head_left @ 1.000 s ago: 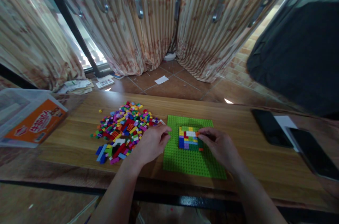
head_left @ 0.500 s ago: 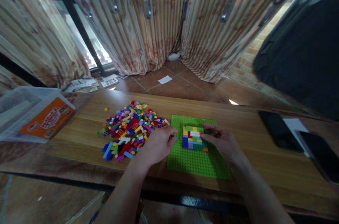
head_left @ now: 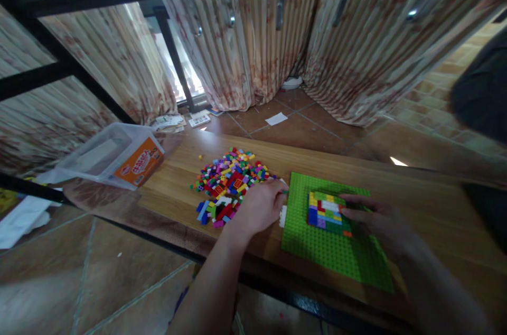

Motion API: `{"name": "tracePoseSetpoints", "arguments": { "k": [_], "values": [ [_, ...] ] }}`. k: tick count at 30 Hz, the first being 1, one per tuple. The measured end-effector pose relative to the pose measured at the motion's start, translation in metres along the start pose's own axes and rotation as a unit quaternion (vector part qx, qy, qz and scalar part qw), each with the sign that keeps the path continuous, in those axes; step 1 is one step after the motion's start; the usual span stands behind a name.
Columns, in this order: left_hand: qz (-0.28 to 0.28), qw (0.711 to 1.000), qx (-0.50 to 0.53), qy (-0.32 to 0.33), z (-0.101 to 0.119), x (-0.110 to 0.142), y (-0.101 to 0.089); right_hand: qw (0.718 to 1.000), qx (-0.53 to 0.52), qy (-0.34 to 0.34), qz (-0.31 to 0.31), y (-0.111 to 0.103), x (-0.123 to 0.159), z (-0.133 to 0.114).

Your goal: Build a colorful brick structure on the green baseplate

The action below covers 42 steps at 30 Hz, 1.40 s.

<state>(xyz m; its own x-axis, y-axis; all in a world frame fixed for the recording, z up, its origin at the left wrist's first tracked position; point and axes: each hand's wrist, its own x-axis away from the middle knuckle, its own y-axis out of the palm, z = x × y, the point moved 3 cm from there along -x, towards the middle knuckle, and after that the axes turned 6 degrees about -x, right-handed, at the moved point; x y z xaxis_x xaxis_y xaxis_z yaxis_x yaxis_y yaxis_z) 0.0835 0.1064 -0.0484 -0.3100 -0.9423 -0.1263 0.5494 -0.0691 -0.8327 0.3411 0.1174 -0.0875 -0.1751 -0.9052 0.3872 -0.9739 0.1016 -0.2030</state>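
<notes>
Two hands: left hand (head_left: 259,207) grip unclear beside baseplate (head_left: 336,250); right hand (head_left: 382,221) released on brick build (head_left: 325,211).

Daylight came in through the window (head_left: 182,68) behind the curtains (head_left: 253,49), pretty blown out there. The counter (head_left: 178,187) was lit okay but kinda dim overall. Right hand (head_left: 380,221) was smeared with motion blur, and the edges bent hard from wide-angle distortion. Dark shadow sat on the far right.

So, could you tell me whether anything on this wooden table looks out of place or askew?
Only slightly: the clear plastic box overhangs the wooden table's far-left corner, and one small yellow brick lies apart from the multicoloured brick pile.
</notes>
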Motion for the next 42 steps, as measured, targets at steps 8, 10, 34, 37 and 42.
{"name": "tracePoseSetpoints", "arguments": {
  "k": [8, 10, 34, 37, 42],
  "values": [
    [0.085, 0.972, -0.062, -0.21, -0.075, 0.028, -0.065, 1.0, 0.009, -0.012, -0.015, -0.001, -0.001, 0.001],
    [0.076, 0.956, -0.096, -0.266, -0.09, 0.043, -0.082, 0.999, 0.018, -0.011, -0.029, -0.003, -0.002, 0.002],
    [0.022, 0.943, -0.161, -0.291, -0.101, 0.046, -0.071, 0.999, 0.028, -0.004, -0.014, -0.005, 0.0, -0.003],
    [0.066, 0.938, -0.149, -0.307, -0.099, 0.044, -0.074, 0.999, 0.031, -0.008, -0.02, -0.006, -0.002, -0.002],
    [0.15, 0.919, -0.135, -0.337, -0.103, 0.043, -0.081, 0.999, 0.035, -0.01, -0.026, -0.007, -0.006, 0.001]
  ]
}}
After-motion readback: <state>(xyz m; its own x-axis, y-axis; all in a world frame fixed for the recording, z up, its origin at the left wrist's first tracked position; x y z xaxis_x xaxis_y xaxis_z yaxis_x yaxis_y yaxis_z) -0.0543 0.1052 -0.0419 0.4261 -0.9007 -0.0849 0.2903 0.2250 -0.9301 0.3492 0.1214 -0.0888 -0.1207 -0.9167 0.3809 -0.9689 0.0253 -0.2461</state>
